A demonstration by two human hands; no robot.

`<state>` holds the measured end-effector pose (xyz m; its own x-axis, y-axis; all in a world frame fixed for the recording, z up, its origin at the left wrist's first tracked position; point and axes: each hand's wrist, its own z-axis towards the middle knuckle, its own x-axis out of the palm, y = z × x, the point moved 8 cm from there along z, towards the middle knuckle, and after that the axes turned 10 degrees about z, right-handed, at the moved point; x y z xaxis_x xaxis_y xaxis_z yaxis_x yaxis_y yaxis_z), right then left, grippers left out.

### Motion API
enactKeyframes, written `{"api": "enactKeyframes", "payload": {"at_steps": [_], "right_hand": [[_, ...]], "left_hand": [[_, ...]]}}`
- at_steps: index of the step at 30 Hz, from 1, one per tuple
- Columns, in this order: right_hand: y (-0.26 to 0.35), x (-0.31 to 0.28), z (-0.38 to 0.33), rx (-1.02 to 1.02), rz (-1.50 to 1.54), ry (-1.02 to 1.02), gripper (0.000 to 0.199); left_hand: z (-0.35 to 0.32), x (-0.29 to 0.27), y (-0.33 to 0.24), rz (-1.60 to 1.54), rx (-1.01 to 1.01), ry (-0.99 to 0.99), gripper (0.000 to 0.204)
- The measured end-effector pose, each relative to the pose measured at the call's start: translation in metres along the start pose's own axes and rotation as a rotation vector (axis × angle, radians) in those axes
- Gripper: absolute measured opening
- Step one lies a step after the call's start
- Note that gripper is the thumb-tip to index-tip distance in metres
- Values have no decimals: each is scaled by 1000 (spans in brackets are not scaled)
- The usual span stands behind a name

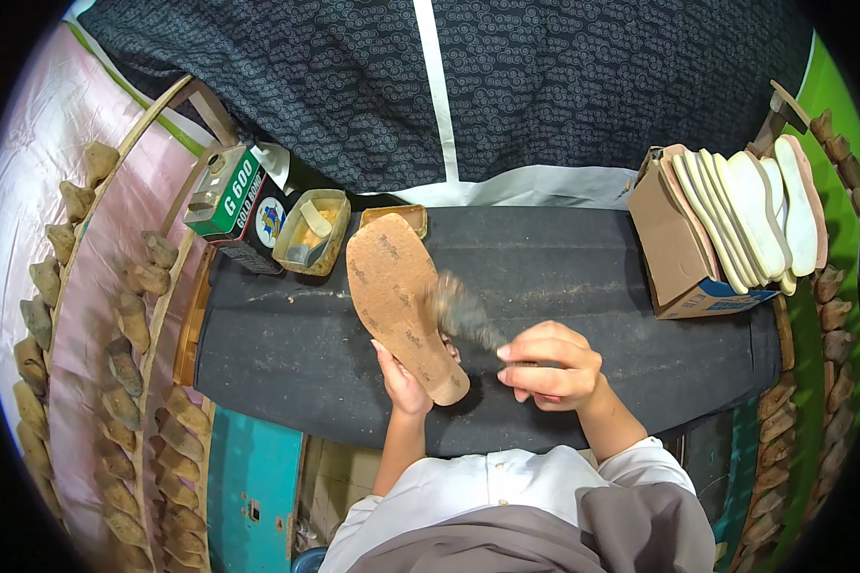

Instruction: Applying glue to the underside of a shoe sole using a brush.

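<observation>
My left hand (403, 384) grips a tan shoe insole (392, 286) near its narrow heel end, thumb on one side and fingertips showing at the other. The insole is tilted up above the table, its broad toe end pointing away from me, with small dark print scattered over its face. In my right hand (550, 365), pinched between thumb and fingers, is a dark brush (470, 315). Motion smears it. Its brownish tip overlaps the insole's right edge in the picture; whether they touch I cannot tell.
On the dark-covered table (564, 258), a green and black can (234, 210) stands back left beside a yellowish tub (313, 232) holding a spatula-like tool. Behind the insole lies a shallow tray (411, 218). A cardboard box (674, 239) of pale soles stands right. Racks of shoe lasts (129, 320) flank both sides.
</observation>
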<state>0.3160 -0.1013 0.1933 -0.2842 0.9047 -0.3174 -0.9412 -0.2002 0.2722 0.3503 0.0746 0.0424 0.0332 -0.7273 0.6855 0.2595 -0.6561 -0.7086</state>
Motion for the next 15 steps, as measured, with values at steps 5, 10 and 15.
{"api": "enactKeyframes", "payload": {"at_steps": [5, 10, 15], "right_hand": [[-3, 11, -4, 38, -40, 70, 31], [-1, 11, -6, 91, 133, 128, 31], [4, -9, 2, -11, -7, -141, 28]], "left_hand": [[-6, 35, -9, -87, 50, 457, 64], [-7, -15, -8, -74, -28, -583, 68], [-10, 9, -1, 123, -60, -23, 67]]}}
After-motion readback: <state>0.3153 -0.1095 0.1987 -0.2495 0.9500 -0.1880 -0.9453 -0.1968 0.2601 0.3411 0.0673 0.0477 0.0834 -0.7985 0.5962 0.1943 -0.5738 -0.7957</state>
